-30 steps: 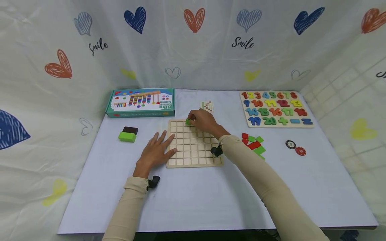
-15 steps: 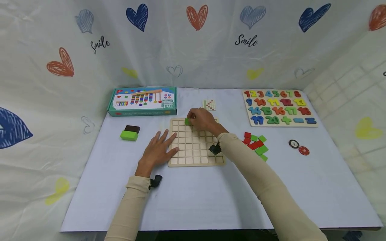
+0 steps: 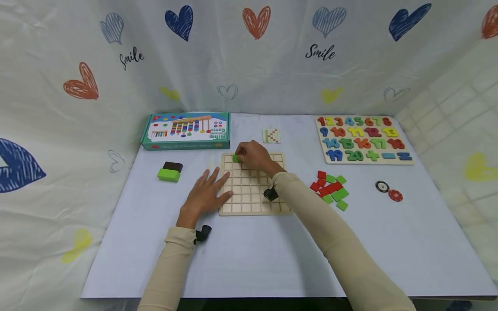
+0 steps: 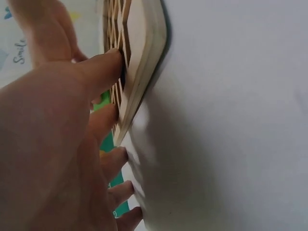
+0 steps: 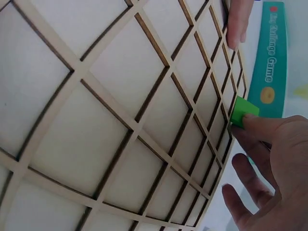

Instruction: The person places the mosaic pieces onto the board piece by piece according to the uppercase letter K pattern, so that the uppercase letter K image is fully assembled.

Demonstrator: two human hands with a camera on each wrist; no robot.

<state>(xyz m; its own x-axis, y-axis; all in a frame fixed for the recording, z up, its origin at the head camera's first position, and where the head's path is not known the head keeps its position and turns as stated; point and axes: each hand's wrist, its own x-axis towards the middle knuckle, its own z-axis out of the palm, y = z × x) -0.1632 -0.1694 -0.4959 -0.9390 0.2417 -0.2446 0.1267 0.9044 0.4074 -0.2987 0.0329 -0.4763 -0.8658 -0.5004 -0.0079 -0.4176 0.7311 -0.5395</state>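
Observation:
A wooden grid board (image 3: 246, 186) lies on the table between my hands. My right hand (image 3: 254, 156) pinches a small green square tile (image 5: 243, 111) between thumb and index finger, at the board's far left corner. In the right wrist view the tile tilts over the grid cells near the edge. My left hand (image 3: 204, 192) rests with spread, straight fingers on the board's left edge. Its thumb and index finger touch the grid, while the other fingertips lie on the table beside it, as the left wrist view shows.
Several loose red and green tiles (image 3: 330, 187) lie right of the board. Behind it is a small pattern card (image 3: 271, 136). A boxed game (image 3: 186, 131), a number puzzle (image 3: 364, 140), two round chips (image 3: 395, 195), and a green block (image 3: 169, 175) beside a dark block (image 3: 173, 166) surround it.
My right hand has moved slightly left along the board's far edge with the green tile. My left hand stays on the board's left edge. The head view has shifted a little.

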